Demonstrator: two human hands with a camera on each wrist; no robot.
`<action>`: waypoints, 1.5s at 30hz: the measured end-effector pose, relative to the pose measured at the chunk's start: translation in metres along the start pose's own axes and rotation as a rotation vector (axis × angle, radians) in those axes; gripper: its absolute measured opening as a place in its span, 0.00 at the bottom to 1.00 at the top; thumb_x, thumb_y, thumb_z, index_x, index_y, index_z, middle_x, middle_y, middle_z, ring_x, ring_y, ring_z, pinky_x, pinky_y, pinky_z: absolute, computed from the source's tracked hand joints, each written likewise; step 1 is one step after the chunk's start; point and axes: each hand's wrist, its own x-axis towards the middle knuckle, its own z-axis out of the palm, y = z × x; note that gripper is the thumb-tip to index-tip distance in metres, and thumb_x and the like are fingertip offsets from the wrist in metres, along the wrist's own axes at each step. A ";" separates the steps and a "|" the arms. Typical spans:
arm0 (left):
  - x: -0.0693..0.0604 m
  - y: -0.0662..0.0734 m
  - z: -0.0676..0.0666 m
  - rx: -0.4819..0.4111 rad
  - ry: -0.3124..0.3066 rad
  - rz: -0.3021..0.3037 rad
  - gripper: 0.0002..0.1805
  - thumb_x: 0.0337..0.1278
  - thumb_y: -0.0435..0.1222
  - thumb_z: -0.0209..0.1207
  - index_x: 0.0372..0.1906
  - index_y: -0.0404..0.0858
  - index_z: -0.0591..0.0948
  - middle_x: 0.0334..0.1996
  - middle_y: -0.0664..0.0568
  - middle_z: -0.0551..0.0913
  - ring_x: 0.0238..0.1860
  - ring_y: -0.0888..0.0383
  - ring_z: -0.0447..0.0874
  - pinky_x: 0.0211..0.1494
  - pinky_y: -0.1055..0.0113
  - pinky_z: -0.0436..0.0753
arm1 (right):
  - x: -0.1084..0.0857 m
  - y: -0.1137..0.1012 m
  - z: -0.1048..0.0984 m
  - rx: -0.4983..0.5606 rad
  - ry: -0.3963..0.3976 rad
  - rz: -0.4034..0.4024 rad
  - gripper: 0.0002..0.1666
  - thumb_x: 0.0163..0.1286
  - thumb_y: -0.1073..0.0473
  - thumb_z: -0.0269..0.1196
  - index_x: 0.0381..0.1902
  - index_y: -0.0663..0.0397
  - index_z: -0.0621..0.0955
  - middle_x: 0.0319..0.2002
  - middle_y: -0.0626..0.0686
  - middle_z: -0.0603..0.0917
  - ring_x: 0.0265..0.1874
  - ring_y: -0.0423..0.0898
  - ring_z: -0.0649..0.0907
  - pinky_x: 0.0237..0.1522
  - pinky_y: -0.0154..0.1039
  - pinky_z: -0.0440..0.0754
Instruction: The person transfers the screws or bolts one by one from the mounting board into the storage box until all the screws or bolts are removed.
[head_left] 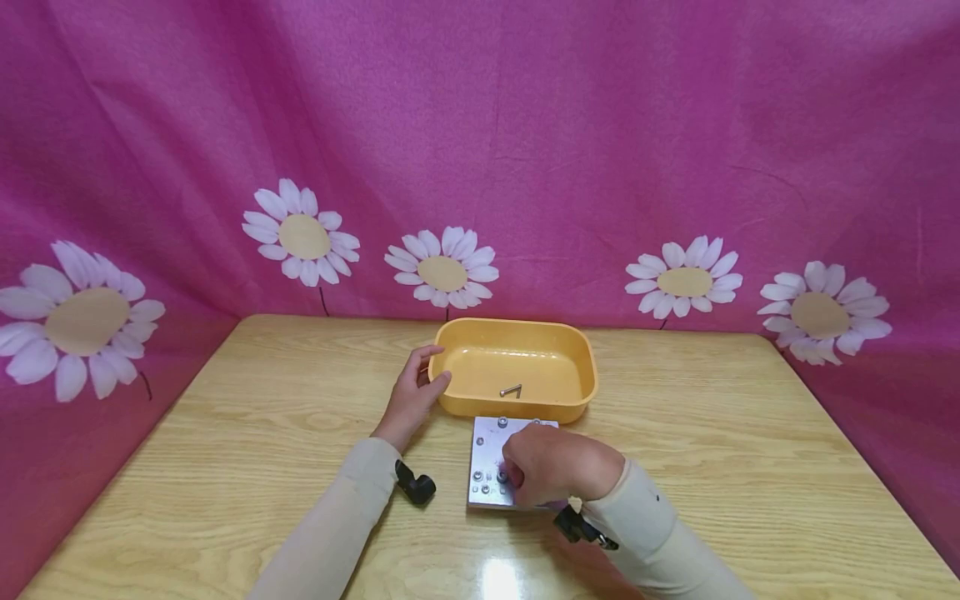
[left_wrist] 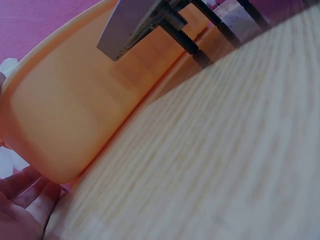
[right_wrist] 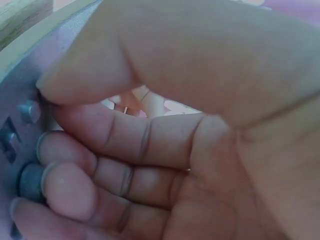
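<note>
Metal plate (head_left: 485, 452) lies beneath the curled right hand (head_left: 552, 463) (gripping anything? I cannot tell).

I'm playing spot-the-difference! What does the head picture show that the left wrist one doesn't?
Only the head view shows small metal parts inside the tray and bolt heads on top of the metal plate. Only the left wrist view shows threaded bolt shanks underneath that plate. Both show the tray, plate, left hand, wooden table and pink cloth.

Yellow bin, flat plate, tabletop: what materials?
Yellow bin: probably moulded plastic, semi-gloss; rounded corners, soft highlights. Flat plate: likely bare metal; silvery, satin sheen. Tabletop: light woodgrain, glossy enough for glare; wood or laminate, can't tell.
</note>
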 end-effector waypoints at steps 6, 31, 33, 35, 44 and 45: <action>0.000 -0.001 -0.001 0.002 -0.005 -0.006 0.26 0.64 0.34 0.57 0.66 0.38 0.67 0.63 0.38 0.68 0.60 0.47 0.71 0.62 0.57 0.74 | 0.000 0.000 0.000 0.000 0.003 -0.009 0.12 0.52 0.62 0.72 0.23 0.48 0.76 0.21 0.46 0.75 0.21 0.40 0.75 0.23 0.32 0.70; 0.020 -0.033 -0.001 -0.004 0.030 0.001 0.24 0.63 0.36 0.59 0.64 0.47 0.70 0.63 0.44 0.69 0.62 0.49 0.70 0.64 0.56 0.72 | 0.001 0.010 -0.002 0.060 0.001 -0.072 0.11 0.54 0.59 0.70 0.24 0.47 0.75 0.21 0.45 0.73 0.20 0.39 0.74 0.20 0.32 0.72; 0.021 -0.036 0.000 0.004 0.041 0.009 0.24 0.62 0.37 0.59 0.63 0.49 0.71 0.61 0.46 0.70 0.61 0.50 0.71 0.63 0.57 0.73 | 0.002 0.010 -0.001 0.061 0.004 -0.079 0.12 0.55 0.59 0.70 0.25 0.46 0.75 0.21 0.44 0.73 0.20 0.39 0.74 0.21 0.32 0.72; 0.021 -0.037 0.001 0.005 0.048 0.011 0.23 0.62 0.37 0.59 0.62 0.50 0.71 0.61 0.48 0.70 0.61 0.51 0.71 0.63 0.58 0.73 | 0.002 0.010 -0.001 0.063 0.003 -0.080 0.12 0.55 0.58 0.70 0.25 0.46 0.75 0.21 0.44 0.74 0.21 0.39 0.74 0.21 0.32 0.72; 0.020 -0.035 0.001 0.002 0.046 0.013 0.24 0.63 0.37 0.59 0.63 0.49 0.71 0.61 0.47 0.70 0.61 0.50 0.71 0.63 0.57 0.73 | 0.002 0.009 -0.002 0.059 -0.011 -0.065 0.11 0.55 0.61 0.69 0.27 0.45 0.76 0.23 0.44 0.75 0.22 0.38 0.75 0.20 0.31 0.74; 0.020 -0.035 0.001 0.002 0.047 0.012 0.24 0.62 0.37 0.59 0.63 0.49 0.71 0.61 0.47 0.70 0.61 0.50 0.71 0.63 0.57 0.73 | 0.002 0.008 -0.002 0.057 -0.013 -0.062 0.11 0.55 0.62 0.69 0.27 0.45 0.76 0.23 0.44 0.75 0.22 0.38 0.75 0.21 0.31 0.74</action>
